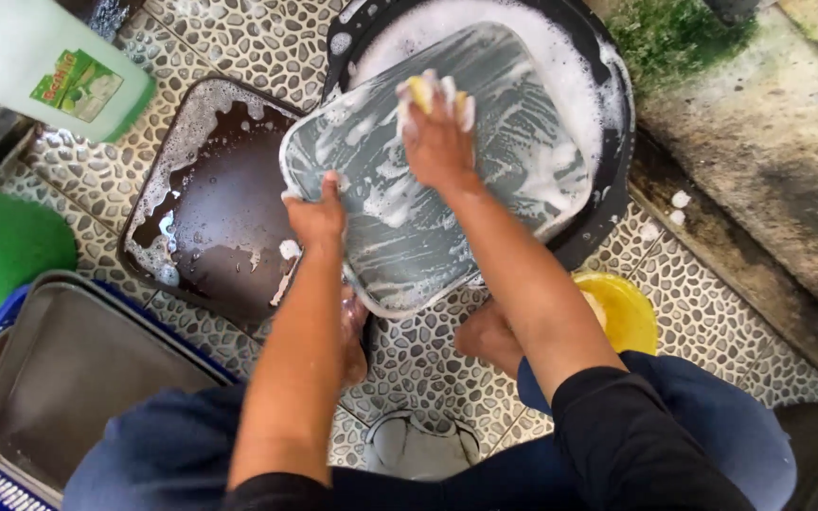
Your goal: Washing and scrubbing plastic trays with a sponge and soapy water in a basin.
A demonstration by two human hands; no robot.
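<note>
Trays: 1 soapy grey tray point(409, 218), 2 spare.

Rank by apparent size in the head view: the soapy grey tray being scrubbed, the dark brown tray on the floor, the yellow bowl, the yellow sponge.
1. Soapy grey tray, largest.
2. Dark brown tray, somewhat smaller, though partly covered by the grey one, so this is unsure.
3. Yellow bowl, partly hidden by the arm.
4. Yellow sponge under the right hand.

Soft even daylight, faint shadows, sharp centre, slight wide-angle bending at edges.
</note>
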